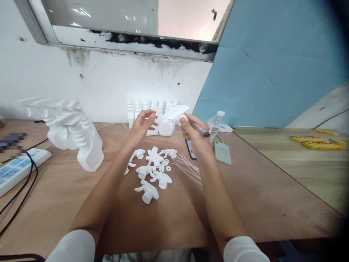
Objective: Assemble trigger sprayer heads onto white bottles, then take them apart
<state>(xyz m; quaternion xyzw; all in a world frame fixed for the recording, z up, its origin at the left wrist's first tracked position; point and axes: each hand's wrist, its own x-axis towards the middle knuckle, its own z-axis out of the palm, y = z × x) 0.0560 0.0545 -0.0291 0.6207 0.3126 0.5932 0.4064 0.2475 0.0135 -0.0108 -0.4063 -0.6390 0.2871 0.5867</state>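
Note:
My left hand and my right hand are raised above the brown table, both closed on a white trigger sprayer head held between them. My right hand also grips a thin dark tool that sticks out to the right. Below my hands lies a pile of white sprayer heads with small white rings. Thin white dip tubes lie just right of the pile.
White spray bottles with heads stand at the left, and a row of them stands along the wall. A power strip with black cables lies far left. Two phones, a clear bottle and yellow items are to the right.

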